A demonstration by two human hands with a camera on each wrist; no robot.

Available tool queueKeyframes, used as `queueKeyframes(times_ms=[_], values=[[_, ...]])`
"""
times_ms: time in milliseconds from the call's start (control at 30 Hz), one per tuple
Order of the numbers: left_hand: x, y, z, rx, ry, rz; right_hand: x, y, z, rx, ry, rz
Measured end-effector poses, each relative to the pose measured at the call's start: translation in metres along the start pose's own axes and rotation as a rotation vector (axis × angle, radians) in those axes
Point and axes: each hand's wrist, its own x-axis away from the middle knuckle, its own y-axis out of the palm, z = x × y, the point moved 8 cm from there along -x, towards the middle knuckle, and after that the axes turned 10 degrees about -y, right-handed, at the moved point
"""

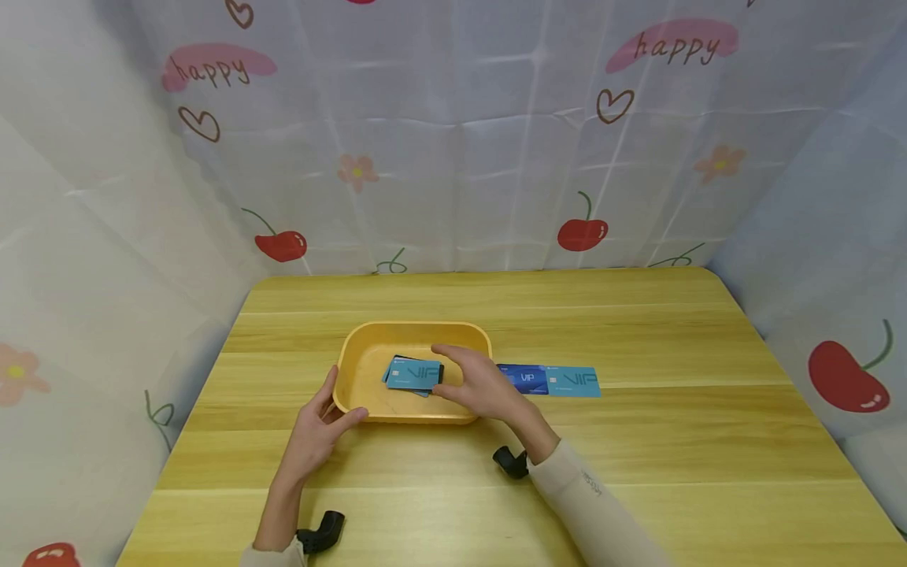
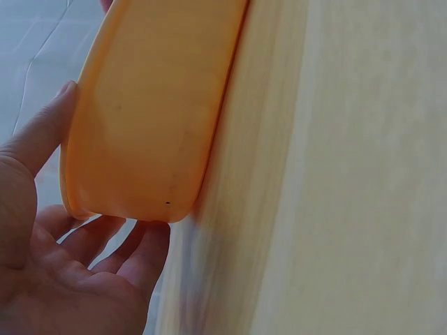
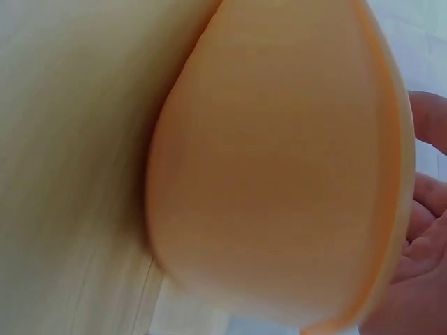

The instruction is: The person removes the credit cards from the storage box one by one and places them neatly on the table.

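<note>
A yellow plastic tray [image 1: 363, 364] stands on the wooden table, with a small, loose pile of VIP cards [image 1: 411, 373] inside, a light-blue one on top. My left hand [image 1: 314, 435] grips the tray's near left corner, thumb at the rim and fingers against the outer wall; the left wrist view shows this hand [image 2: 77, 272] on the tray wall [image 2: 154, 118]. Over the tray's right side reaches my right hand [image 1: 482, 386], thumb and fingers spread around the pile's right end. Whether it touches the cards I cannot tell. The right wrist view shows mostly tray wall [image 3: 279, 160].
Just right of the tray, a dark-blue VIP card [image 1: 530, 379] and a light-blue VIP card [image 1: 577, 382] lie side by side in a row, its left end hidden by my right hand. A printed curtain [image 1: 453, 157] hangs behind the table [image 1: 680, 449].
</note>
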Motion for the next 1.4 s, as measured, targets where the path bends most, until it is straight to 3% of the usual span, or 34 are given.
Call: queueKeyframes(times_ms=[400,567,767,1067,1233,1400], values=[[0.0,-0.001,-0.001,0.011,-0.017,-0.001,-0.028,0.034,0.006,-0.024,0.06,-0.069],[-0.001,-0.001,-0.002,0.014,-0.023,-0.006,-0.035,0.043,0.011,-0.049,0.091,-0.086],[-0.001,0.0,-0.001,0.025,-0.017,-0.011,-0.037,0.053,0.017,-0.003,0.107,-0.148],[-0.001,-0.001,0.0,0.022,-0.021,-0.008,-0.037,0.056,0.017,-0.027,0.104,-0.169],[0.0,-0.001,0.0,0.027,-0.017,-0.011,-0.041,0.053,0.016,0.013,0.109,-0.133],[-0.001,-0.002,-0.001,0.025,-0.014,-0.009,-0.044,0.057,0.021,0.075,0.132,-0.176]])
